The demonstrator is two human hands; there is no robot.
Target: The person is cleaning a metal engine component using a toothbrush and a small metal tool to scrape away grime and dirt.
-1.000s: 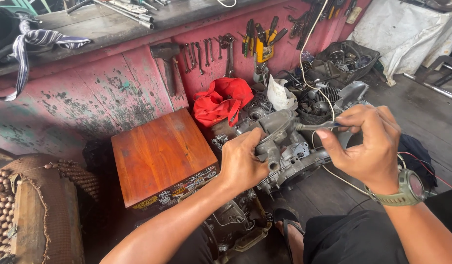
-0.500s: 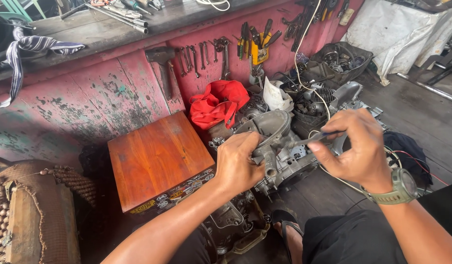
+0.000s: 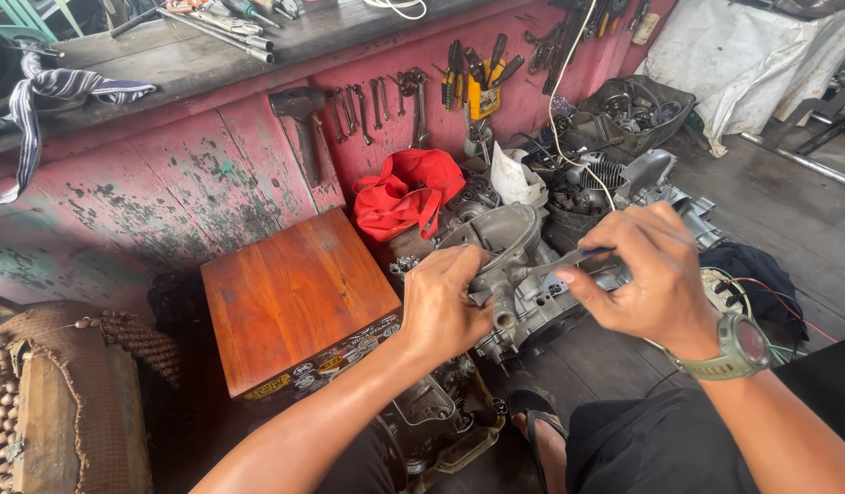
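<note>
Red bag (image 3: 406, 192), grey engine casing (image 3: 518, 265)

A wooden box (image 3: 294, 297) crowds the left hand (image 3: 445, 302); engine parts (image 3: 578, 187) and a red cloth (image 3: 406, 190) block beyond both hands, while bare floorboards (image 3: 788, 229) lie open past the right hand (image 3: 647, 274).

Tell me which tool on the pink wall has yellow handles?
The pliers, hanging right of the plain grey wrenches; only they show yellow grips.

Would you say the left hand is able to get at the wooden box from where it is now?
Probably yes. The wooden box sits just beside the left hand, with nothing between them and its top bare. But that hand has its grip on the grey engine casing, so it would have to let go first.
</note>
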